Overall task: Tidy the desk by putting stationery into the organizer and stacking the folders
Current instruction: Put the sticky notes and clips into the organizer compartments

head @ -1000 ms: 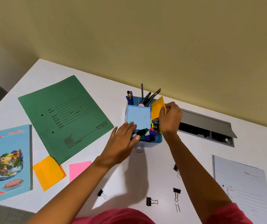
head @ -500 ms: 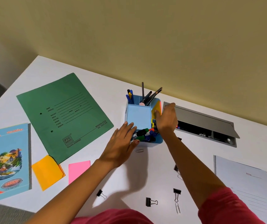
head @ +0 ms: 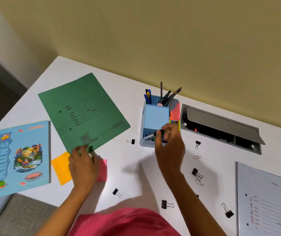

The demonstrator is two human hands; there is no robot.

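While the right hand hangs curled at the front compartment of the blue organizer, blur hiding whether its fingers pinch anything, the left hand lies lower left of centre, nearer the loose sticky notes. Its fingers, bent downward, cover the gap between the orange sticky pad on its left and the pink sticky pad on its right; whether they grip either cannot be told. Both pads lie flat on the desk, just below the green folder.
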